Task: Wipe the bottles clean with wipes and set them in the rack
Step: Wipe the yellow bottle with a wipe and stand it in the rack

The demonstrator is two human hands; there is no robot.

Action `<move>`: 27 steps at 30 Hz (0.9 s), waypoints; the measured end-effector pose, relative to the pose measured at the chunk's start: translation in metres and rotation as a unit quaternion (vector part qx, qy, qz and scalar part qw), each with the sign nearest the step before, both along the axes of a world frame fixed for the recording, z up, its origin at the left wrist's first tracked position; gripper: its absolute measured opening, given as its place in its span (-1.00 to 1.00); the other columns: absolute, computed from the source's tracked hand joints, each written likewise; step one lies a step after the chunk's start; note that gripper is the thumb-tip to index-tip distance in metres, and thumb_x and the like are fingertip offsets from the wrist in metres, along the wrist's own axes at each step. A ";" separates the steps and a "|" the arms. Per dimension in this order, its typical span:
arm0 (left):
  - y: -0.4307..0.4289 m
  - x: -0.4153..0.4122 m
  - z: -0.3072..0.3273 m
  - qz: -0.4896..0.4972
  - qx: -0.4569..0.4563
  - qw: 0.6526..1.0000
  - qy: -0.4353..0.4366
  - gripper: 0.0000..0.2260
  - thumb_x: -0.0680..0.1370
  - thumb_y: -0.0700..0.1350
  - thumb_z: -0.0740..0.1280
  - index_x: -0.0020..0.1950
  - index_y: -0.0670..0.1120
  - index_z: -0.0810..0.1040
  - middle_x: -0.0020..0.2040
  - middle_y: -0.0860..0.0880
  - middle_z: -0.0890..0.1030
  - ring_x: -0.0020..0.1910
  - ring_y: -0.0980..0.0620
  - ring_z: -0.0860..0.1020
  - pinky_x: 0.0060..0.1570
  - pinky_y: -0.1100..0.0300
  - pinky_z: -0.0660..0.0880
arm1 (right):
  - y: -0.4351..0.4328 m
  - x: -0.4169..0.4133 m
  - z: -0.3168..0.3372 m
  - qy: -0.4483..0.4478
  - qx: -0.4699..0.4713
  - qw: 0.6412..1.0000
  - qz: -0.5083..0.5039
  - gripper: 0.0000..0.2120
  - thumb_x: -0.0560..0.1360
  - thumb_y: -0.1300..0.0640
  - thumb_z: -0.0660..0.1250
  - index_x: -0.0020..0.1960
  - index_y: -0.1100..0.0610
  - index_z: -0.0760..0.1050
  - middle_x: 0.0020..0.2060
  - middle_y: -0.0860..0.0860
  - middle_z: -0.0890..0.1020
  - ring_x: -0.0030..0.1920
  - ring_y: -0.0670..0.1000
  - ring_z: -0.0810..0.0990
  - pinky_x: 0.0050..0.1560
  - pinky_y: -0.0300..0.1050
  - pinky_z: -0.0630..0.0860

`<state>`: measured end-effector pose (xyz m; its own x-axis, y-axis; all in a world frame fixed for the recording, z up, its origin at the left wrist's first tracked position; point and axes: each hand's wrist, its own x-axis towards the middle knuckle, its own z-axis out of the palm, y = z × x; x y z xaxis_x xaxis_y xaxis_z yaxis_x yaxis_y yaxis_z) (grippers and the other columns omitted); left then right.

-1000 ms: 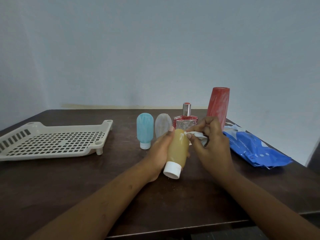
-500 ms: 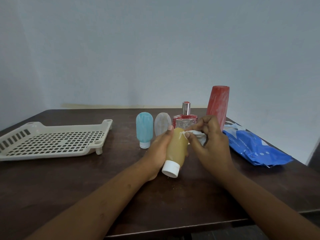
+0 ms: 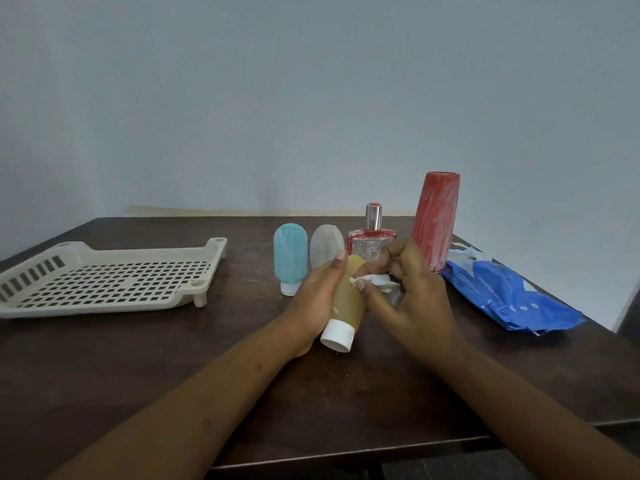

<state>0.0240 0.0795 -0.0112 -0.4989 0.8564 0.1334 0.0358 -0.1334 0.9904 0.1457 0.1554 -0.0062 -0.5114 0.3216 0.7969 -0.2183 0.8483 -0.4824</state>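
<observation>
- Left hand [image 3: 318,292] has its grip wrapped round the amber bottle [image 3: 346,303], tilted, white cap low and pointing toward the person, over the middle of the table [image 3: 173,368]
- Right hand [image 3: 412,296] pinches a crumpled white wipe [image 3: 377,282] in its grip, pressed to the bottle's upper side
- Behind them, in a row: blue bottle [image 3: 290,258], pale bottle [image 3: 325,251], glass perfume bottle [image 3: 370,242], tall red bottle [image 3: 436,220]
- Cream rack [image 3: 104,282] sits well apart on the left
- Blue wipes pack [image 3: 502,296] lies flat on the right, just beside the red bottle

Five bottles: amber plastic squeeze bottle with white cap [image 3: 346,299], pale blue squeeze bottle [image 3: 290,258], frosted white squeeze bottle [image 3: 323,245], clear glass perfume bottle [image 3: 369,244], tall red bottle [image 3: 436,220]. One cream perforated plastic rack [image 3: 104,308]. One blue wipes pack [image 3: 502,299]. One crumpled white wipe [image 3: 379,280].
</observation>
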 end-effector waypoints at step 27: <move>0.007 -0.008 0.002 0.130 0.056 0.987 -0.073 -0.49 0.57 0.21 0.11 0.34 -0.13 0.43 0.15 -0.21 0.59 0.10 -0.15 0.59 0.09 -0.04 0.53 | 0.000 0.001 -0.001 -0.019 0.032 0.997 0.066 -0.73 0.43 0.42 0.34 -0.12 0.09 0.36 -0.11 -0.06 0.65 0.02 -0.15 0.62 0.02 -0.22 0.56</move>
